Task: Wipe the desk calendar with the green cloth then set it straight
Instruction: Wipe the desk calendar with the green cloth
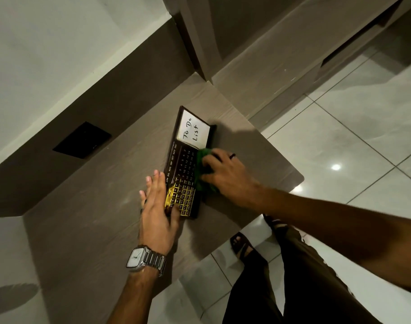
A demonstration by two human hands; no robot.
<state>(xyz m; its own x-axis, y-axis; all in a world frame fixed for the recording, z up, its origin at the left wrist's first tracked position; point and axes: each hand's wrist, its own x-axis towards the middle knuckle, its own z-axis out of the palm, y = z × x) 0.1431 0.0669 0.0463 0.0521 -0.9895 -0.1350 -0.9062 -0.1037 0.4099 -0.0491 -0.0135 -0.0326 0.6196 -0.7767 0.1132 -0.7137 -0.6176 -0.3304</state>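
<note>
A dark brown desk calendar (pixel 185 160) lies on the wooden desk (pixel 101 206), with a white "To Do List" pad at its far end and a gold number grid at its near end. My right hand (pixel 225 176) presses a bunched green cloth (pixel 203 157) against the calendar's right side, over the number grid. My left hand (pixel 156 206), with a metal watch on the wrist, lies flat along the calendar's left edge, thumb resting on the gold part and fingers stretched out.
The desk's front edge (pixel 258 216) runs close to the calendar's right, with tiled floor (pixel 354 136) below. A black wall socket (pixel 83 140) sits in the back panel on the left. My legs and sandals (pixel 241 244) stand by the desk.
</note>
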